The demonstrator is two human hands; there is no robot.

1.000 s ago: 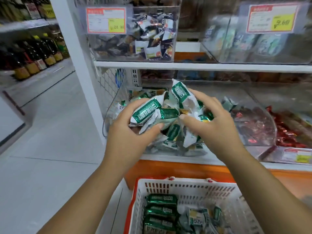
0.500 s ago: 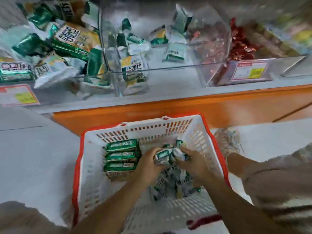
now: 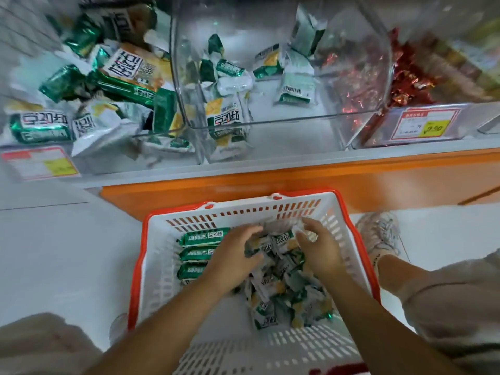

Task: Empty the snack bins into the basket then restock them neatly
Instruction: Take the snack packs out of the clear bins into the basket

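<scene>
Right grip [image 3: 319,247]: fingers splayed, holding nothing, low over the pile. Left grip [image 3: 232,255]: fingers loosely curved on the pile; can't tell if a packet is still pinched.

Change: 1 s ago both were up at the shelf clutching a two-handed scoop of packets, and 0.5 s ago they were down in the basket [image 3: 159,269] still clutching it. Now that load lies on the small packets [image 3: 281,290] heaped in the basket's right half. Looks like one more scoop transferred.

Emptying isn't done:
- The middle bin [image 3: 270,121] still has a scatter of packets [image 3: 296,85].
- The left bin [image 3: 162,135] is still heaped.
- Restock not started.

Around:
- Long green packs [image 3: 203,236] are stacked along the basket's left side, touching the left grip.
- The red foil candy bin [image 3: 370,77] sits to the right, with a price tag [image 3: 430,125] beside it.
- A shoe [image 3: 378,234] sits just beside the basket's right rim.

In the way: only the middle bin's clear front wall, so the next reach goes over it. The basket sits on the floor against the orange shelf base [image 3: 297,177], straight below.
</scene>
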